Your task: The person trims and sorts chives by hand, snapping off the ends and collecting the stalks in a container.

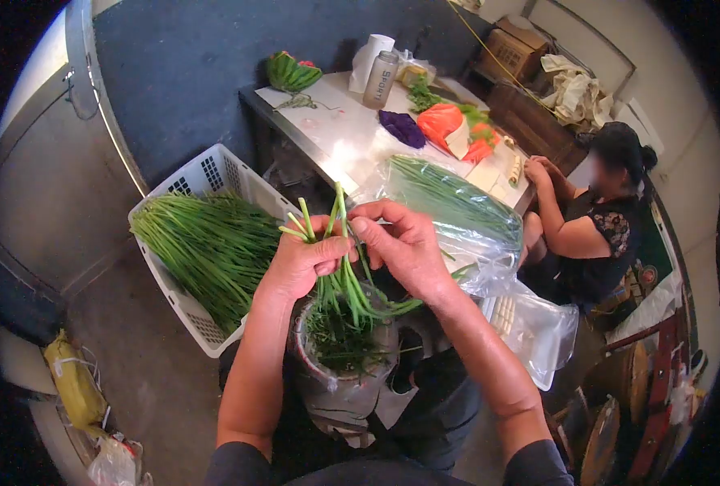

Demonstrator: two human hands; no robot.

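My left hand (303, 263) is closed around several green stalks (348, 283) that look like garlic scapes, their pale cut ends sticking up past the fingers. Close beside it, my right hand (404, 251) has its thumb and forefinger pinched on a thin stalk of the same bunch. The lower parts of the bunch bend down over a bucket (339, 397) between my legs, which holds green trimmings (335, 336). To the left, a white plastic crate (174, 301) is filled with long green stalks (214, 243). A clear plastic bag (489, 263) with more stalks lies right of my hands.
A table (327, 97) ahead carries a cut watermelon (291, 73), a grey bottle (381, 79), a purple cloth (403, 128) and an orange bag (442, 123). At its right side sits another person (594, 211). A white tray (538, 340) is low at right; a yellow bundle (76, 381) lies left.
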